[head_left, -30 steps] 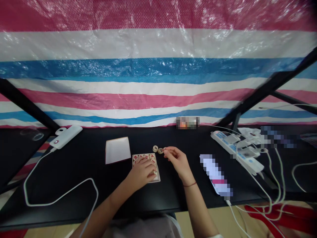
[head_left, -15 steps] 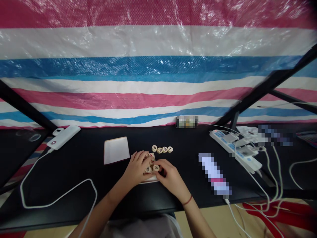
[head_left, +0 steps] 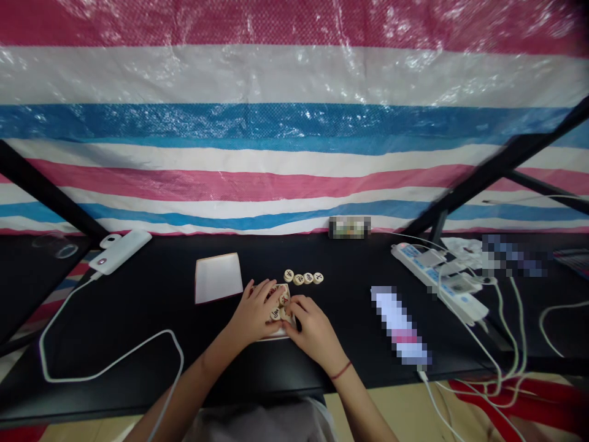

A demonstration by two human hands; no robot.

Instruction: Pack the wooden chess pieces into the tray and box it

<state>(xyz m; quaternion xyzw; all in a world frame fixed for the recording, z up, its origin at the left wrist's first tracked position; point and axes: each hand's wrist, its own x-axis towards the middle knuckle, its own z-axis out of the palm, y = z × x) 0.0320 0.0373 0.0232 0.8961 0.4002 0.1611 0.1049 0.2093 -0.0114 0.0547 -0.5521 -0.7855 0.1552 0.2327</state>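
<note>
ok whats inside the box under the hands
The box holds round pieces, at least one marked in black. The left hand covers its left part and the right hand hides some of its right side; anything beneath them cannot be seen.

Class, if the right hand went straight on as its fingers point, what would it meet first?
The right hand would probably meet a round piece in the box first; the left hand lies beyond, though depth is unclear.
</note>
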